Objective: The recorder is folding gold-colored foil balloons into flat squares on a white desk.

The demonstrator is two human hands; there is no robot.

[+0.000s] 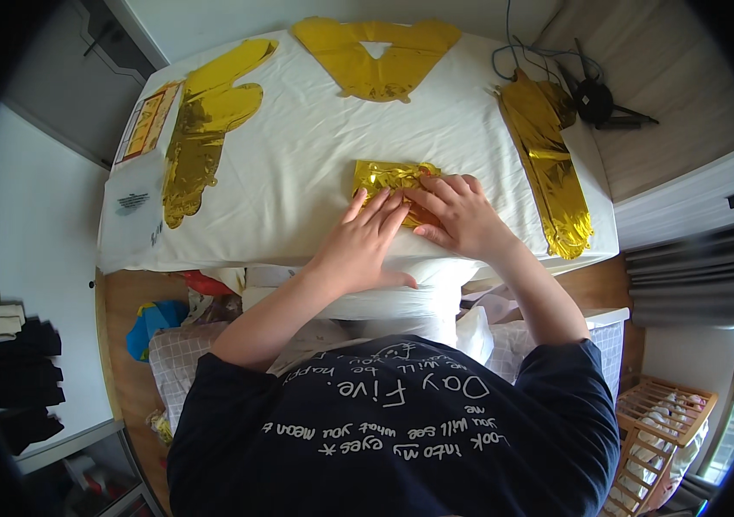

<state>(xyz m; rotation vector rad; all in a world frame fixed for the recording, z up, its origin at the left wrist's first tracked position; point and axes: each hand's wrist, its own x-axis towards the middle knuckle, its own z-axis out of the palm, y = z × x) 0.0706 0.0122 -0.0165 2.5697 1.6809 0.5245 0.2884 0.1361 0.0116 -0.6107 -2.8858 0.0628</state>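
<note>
A folded piece of shiny gold foil, apparently a flat foil balloon (370, 176), lies near the front edge of a table with a white cloth (298, 146). Both hands press down on it from above. My left hand (361, 244) has its fingers stretched out over the foil's near left part, thumb apart and pointing right. On the foil's right side rests my right hand (462, 214), fingers laid out flat and slightly bent, covering that part. Neither hand grips the foil.
Flat gold foil balloons lie around: a left one (203, 112), a far one (367, 60) with a triangular hole, a right one (544, 155). A black device with cables (593, 99) sits at the back right. A printed package (147, 121) lies at the left edge.
</note>
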